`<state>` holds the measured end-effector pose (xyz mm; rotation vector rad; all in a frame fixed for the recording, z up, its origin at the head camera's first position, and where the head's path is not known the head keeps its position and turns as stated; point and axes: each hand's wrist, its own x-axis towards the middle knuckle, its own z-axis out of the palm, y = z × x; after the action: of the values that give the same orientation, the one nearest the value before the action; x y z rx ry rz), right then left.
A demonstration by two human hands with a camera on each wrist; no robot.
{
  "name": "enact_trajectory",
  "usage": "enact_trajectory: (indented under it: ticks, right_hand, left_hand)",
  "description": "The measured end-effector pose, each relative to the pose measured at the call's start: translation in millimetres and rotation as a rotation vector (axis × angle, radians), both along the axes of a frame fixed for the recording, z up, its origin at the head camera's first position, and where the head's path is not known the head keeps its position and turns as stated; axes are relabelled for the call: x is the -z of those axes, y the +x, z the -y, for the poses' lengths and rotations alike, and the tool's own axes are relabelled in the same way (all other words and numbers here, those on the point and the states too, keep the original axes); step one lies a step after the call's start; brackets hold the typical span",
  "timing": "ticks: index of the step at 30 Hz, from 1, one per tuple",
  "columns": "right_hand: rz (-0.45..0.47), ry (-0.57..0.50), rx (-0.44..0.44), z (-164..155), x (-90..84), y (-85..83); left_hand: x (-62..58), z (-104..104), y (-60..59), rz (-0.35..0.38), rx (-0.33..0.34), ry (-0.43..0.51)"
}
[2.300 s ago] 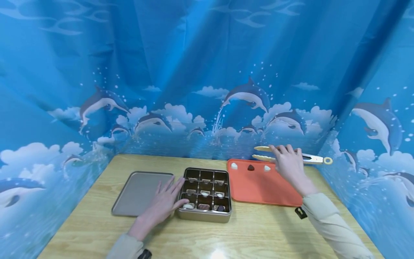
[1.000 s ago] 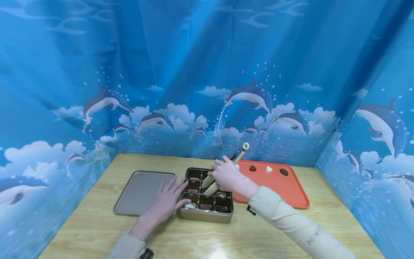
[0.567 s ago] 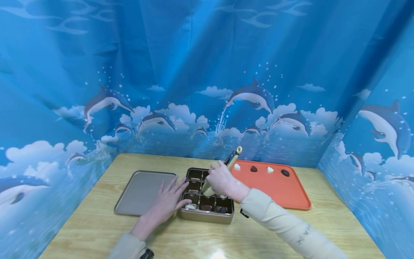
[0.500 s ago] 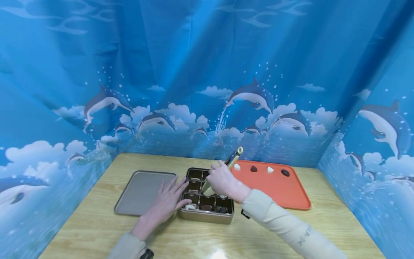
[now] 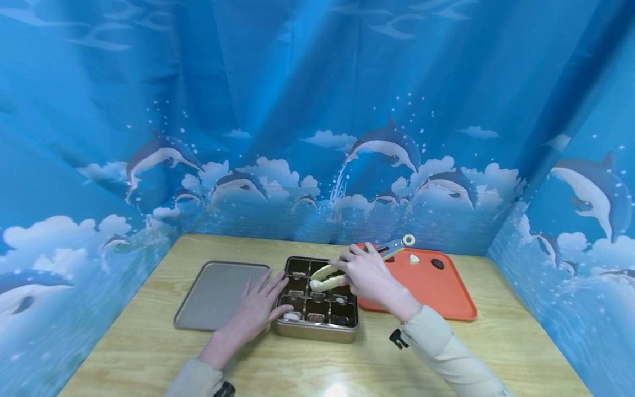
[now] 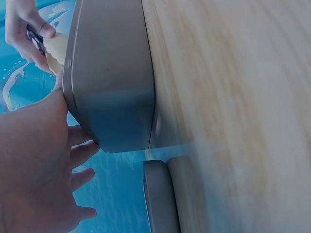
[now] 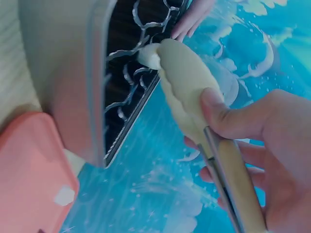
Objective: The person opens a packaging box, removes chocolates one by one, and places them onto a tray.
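My right hand (image 5: 369, 275) grips a pair of tongs (image 7: 187, 82) with cream tips and a metal handle. Pinched in the tips is a small white chocolate (image 7: 149, 56), held over the middle of a brown metal box (image 5: 315, 331) with a divided insert. Along the box's front row lie a white chocolate (image 5: 291, 316), a brown chocolate (image 5: 315, 318) and a dark chocolate (image 5: 341, 320); another white piece (image 5: 340, 300) sits in the middle row at right. My left hand (image 5: 250, 311) rests at the box's left side, fingers spread, thumb on the rim.
Left of the box lies a flat grey-brown lid (image 5: 213, 292). An orange tray (image 5: 421, 292) at right bears a white heart-like chocolate (image 5: 414, 258), a dark oval one (image 5: 437, 263) and others partly hidden by the right hand. A blue dolphin curtain (image 5: 278, 165) stands behind the table.
The tongs came from over the tray down into the box, closed on the white chocolate in the middle compartment, and lifted it, handle swinging right. The left hand stayed at the box.
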<state>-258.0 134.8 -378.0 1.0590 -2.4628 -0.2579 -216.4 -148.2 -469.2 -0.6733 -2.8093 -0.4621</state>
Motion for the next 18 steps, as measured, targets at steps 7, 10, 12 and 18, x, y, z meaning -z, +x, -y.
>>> enact_trajectory:
  ticks: [7,10,12,18]
  right_hand:
    - [-0.015,-0.140,0.019,-18.7,8.1,0.3]
    - [-0.017,-0.215,0.039,-27.3,10.3,0.0]
    - [-0.024,-0.250,0.062,-33.5,12.2,-1.0]
    - [-0.048,-0.320,0.138,-55.7,15.7,-4.3]
  left_hand:
    - [-0.6,0.1,-0.8,0.033,-0.001,0.000]
    - [-0.7,0.0,-1.3,0.041,0.003,0.003]
    - [-1.0,0.0,-1.3,0.048,0.002,-0.006]
    - [-1.4,-0.1,-1.4,0.041,-0.003,-0.022]
